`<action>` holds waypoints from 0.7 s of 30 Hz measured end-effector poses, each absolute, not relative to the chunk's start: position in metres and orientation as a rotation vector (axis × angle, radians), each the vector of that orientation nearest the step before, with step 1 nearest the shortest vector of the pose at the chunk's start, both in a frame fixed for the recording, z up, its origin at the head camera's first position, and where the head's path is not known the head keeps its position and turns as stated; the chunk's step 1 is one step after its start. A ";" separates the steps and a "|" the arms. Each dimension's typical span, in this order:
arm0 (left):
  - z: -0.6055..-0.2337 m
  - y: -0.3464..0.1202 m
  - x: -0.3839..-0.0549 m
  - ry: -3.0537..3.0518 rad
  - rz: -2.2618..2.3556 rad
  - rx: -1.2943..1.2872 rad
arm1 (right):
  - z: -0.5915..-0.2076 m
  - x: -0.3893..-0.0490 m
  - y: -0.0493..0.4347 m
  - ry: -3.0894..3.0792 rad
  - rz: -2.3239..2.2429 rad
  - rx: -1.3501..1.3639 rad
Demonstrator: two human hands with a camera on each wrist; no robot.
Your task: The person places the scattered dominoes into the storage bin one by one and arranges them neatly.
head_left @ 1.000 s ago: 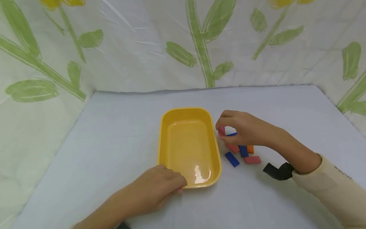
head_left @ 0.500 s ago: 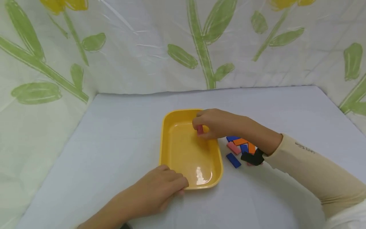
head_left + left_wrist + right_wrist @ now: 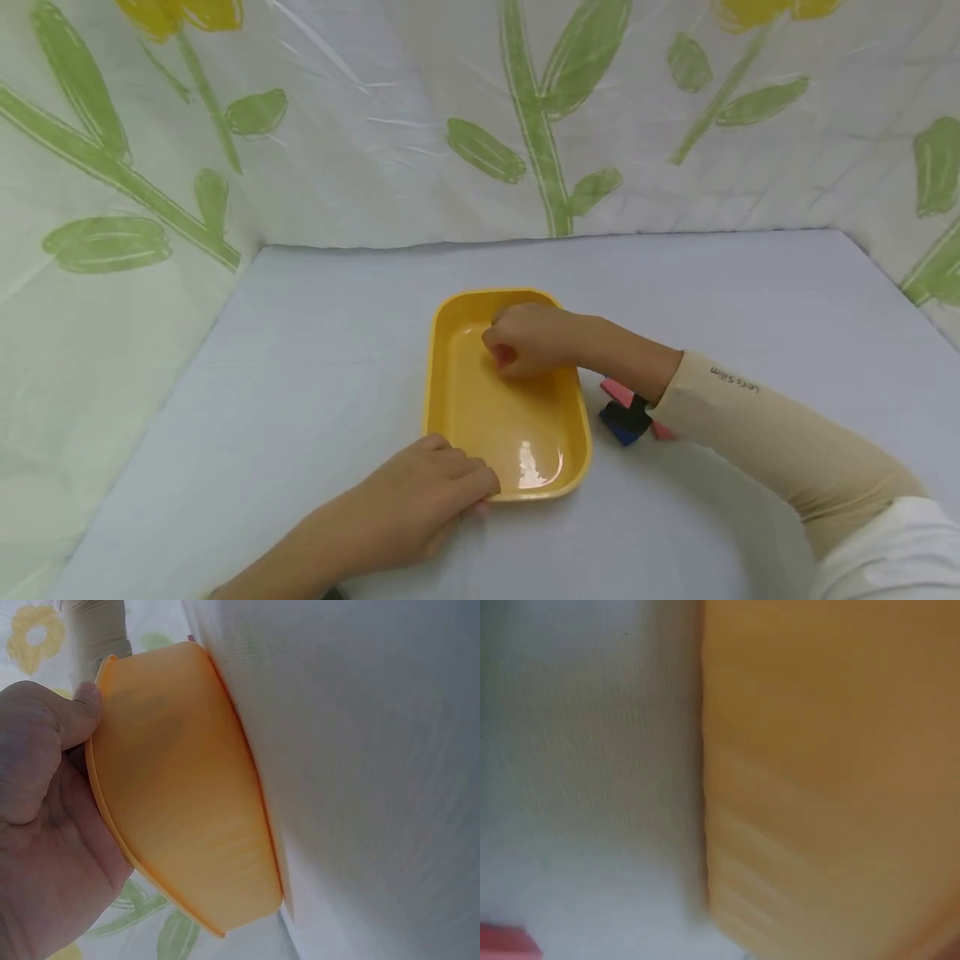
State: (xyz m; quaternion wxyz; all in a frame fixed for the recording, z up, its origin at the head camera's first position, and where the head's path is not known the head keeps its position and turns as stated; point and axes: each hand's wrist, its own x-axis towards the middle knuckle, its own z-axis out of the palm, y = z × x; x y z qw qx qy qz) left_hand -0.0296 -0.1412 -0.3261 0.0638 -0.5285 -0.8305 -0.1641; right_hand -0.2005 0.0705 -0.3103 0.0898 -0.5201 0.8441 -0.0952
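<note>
A yellow plastic tray (image 3: 480, 425) stands on the white table. My left hand (image 3: 423, 504) grips its near left rim; in the left wrist view the thumb of that hand (image 3: 45, 787) lies over the edge of the tray (image 3: 180, 787). Inside the tray, toward its far right, my right hand (image 3: 536, 337) pinches a small pink block (image 3: 504, 356), mostly covered by the fingers. The right wrist view has only the tray's outer wall (image 3: 817, 787), blurred, with the hand itself out of sight.
Right of the tray lie a blue block (image 3: 622, 437) and pink blocks (image 3: 615, 392), partly hidden under my right forearm and its black strap (image 3: 628, 415). Behind the table (image 3: 337, 333) hangs a white sheet with painted flowers (image 3: 375, 150).
My right hand has carried the pink block from the pile on the right, over the tray's rim and down into the tray. The left hand has kept its grip on the rim.
</note>
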 end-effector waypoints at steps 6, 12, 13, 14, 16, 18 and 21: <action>-0.327 -0.141 -0.030 -2.495 -0.481 -1.589 | -0.317 -0.202 0.062 2.541 -0.303 -1.579; -0.327 -0.141 -0.029 -2.456 -0.486 -1.595 | -0.322 -0.202 0.055 2.544 -0.349 -1.572; -0.326 -0.141 -0.029 -2.455 -0.487 -1.596 | -0.322 -0.202 0.055 2.548 -0.359 -1.568; -0.326 -0.141 -0.029 -2.456 -0.485 -1.597 | -0.323 -0.202 0.054 2.549 -0.370 -1.562; -0.326 -0.140 -0.029 -2.466 -0.484 -1.597 | -0.324 -0.202 0.054 2.552 -0.395 -1.560; -0.325 -0.140 -0.029 -2.480 -0.484 -1.597 | -0.325 -0.203 0.054 2.553 -0.427 -1.565; -0.325 -0.140 -0.029 -2.489 -0.485 -1.598 | -0.327 -0.204 0.052 2.559 -0.467 -1.566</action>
